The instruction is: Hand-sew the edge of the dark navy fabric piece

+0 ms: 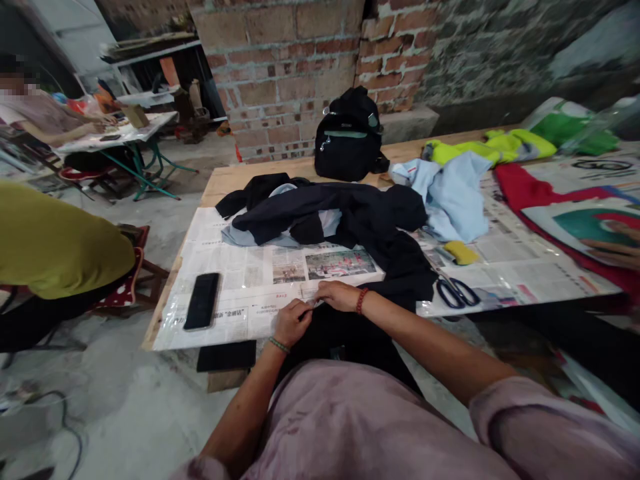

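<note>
At the table's front edge my left hand [293,323] and my right hand [339,295] meet, fingertips pinched together. Whatever lies between them is too small to make out. Dark cloth [404,263] trails over the table just beyond my right hand, joined to a heap of dark navy and pale blue garments. To the left of my left hand a black phone [203,301] rests on the newspaper. A pair of scissors [457,293] with dark handles lies right of the cloth, below a yellow sponge-like piece [461,253].
Newspaper [257,267] covers much of the wooden table. A black backpack [347,137] stands at the back, beside light blue cloth [457,193] and a neon yellow garment [500,147]. Another person's hand [617,243] rests at the right. Someone in a yellow-green top [60,240] sits left.
</note>
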### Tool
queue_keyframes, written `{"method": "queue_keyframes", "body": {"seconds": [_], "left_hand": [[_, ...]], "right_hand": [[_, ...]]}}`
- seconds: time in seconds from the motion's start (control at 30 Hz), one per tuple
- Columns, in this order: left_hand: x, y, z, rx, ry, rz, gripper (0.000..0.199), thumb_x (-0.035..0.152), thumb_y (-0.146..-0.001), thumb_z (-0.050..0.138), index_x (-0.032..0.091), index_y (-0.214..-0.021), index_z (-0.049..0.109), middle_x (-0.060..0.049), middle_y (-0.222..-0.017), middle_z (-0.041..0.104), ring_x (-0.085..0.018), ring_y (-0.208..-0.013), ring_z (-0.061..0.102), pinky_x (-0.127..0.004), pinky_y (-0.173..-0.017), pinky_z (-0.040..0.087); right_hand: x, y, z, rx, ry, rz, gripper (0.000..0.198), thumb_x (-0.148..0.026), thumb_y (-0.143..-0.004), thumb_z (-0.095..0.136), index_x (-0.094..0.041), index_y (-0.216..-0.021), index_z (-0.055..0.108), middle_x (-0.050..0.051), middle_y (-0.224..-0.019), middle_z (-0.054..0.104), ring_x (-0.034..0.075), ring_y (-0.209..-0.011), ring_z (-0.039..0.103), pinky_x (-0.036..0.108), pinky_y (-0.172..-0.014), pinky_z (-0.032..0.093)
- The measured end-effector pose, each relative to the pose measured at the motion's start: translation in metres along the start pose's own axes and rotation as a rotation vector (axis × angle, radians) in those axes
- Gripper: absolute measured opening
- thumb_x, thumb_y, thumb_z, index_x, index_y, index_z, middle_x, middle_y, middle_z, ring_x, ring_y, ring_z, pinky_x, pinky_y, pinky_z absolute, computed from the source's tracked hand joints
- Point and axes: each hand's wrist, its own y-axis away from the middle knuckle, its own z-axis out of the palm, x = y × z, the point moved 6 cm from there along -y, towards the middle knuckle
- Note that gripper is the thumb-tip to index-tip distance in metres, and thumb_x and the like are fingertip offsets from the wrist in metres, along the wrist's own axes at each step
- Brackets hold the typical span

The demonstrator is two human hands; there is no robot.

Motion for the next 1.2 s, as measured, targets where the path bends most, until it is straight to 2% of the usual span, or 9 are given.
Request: {"method": "queue_keyframes", "body": {"seconds": [0.17, 0.47, 0.7, 0.83, 0.9, 1.1, 1.2], "left_hand": [[0.002, -0.001, -0.001, -0.014, 0.001, -0.002, 0.016, 0.012, -0.076, 0.050, 0.019, -0.082, 0.062, -0.002, -0.074, 0.060, -0.011, -0.073, 0.056, -0.022, -0.068, 0.047], [0.001, 0.001, 0.005, -0.083, -0.048, 0.007, 0.017, 0.014, -0.081, 0.044, 0.018, -0.085, 0.060, -0.003, -0.078, 0.059, -0.012, -0.075, 0.055, -0.023, -0.069, 0.047], [-0.002, 0.001, 0.003, -0.028, -0.027, -0.015, 0.016, 0.013, -0.081, 0.045, 0.019, -0.086, 0.059, -0.003, -0.078, 0.058, -0.011, -0.075, 0.055, -0.022, -0.070, 0.047], [-0.004, 0.001, 0.004, -0.036, 0.024, -0.007, 0.018, 0.014, -0.082, 0.045, 0.020, -0.091, 0.059, -0.002, -0.082, 0.059, -0.010, -0.079, 0.056, -0.022, -0.072, 0.046], [-0.004, 0.001, 0.005, -0.047, 0.030, -0.004, 0.018, 0.015, -0.082, 0.045, 0.021, -0.092, 0.059, -0.002, -0.083, 0.059, -0.011, -0.080, 0.056, -0.022, -0.072, 0.046], [-0.005, 0.002, 0.006, -0.054, 0.008, 0.005, 0.017, 0.016, -0.082, 0.045, 0.020, -0.089, 0.059, -0.002, -0.080, 0.058, -0.011, -0.078, 0.055, -0.023, -0.071, 0.046], [-0.004, 0.001, 0.005, -0.060, 0.031, 0.003, 0.018, 0.016, -0.083, 0.044, 0.021, -0.091, 0.059, -0.002, -0.083, 0.058, -0.011, -0.079, 0.055, -0.023, -0.072, 0.047]], "right_hand": [[-0.002, 0.000, 0.000, -0.020, 0.011, -0.005, 0.027, -0.012, -0.081, 0.043, -0.020, -0.091, 0.066, 0.004, -0.080, 0.052, 0.010, -0.070, 0.047, 0.019, -0.063, 0.035], [-0.018, -0.004, -0.007, -0.107, 0.152, -0.129, 0.028, -0.005, -0.074, 0.044, -0.020, -0.085, 0.065, 0.001, -0.076, 0.050, 0.007, -0.058, 0.041, 0.019, -0.051, 0.025], [-0.018, -0.006, -0.009, -0.101, 0.096, -0.113, 0.027, -0.008, -0.076, 0.044, -0.019, -0.086, 0.066, 0.003, -0.080, 0.054, 0.008, -0.061, 0.045, 0.019, -0.054, 0.030], [-0.014, -0.010, -0.012, -0.034, -0.091, -0.027, 0.026, -0.009, -0.078, 0.042, -0.015, -0.086, 0.066, 0.004, -0.082, 0.058, 0.010, -0.072, 0.052, 0.019, -0.066, 0.038], [-0.011, -0.014, -0.012, -0.001, -0.201, 0.057, 0.025, -0.007, -0.076, 0.043, -0.015, -0.084, 0.065, 0.002, -0.080, 0.059, 0.008, -0.070, 0.053, 0.018, -0.066, 0.039], [0.005, -0.020, 0.005, 0.025, -0.685, 0.407, 0.025, -0.006, -0.073, 0.042, -0.016, -0.094, 0.051, -0.008, -0.053, 0.053, 0.003, -0.038, 0.045, 0.013, -0.040, 0.033], [0.008, -0.021, 0.015, 0.001, -0.916, 0.482, 0.008, -0.013, -0.076, 0.046, -0.016, -0.083, 0.046, -0.007, -0.051, 0.054, 0.004, -0.033, 0.044, 0.013, -0.034, 0.028]]}}
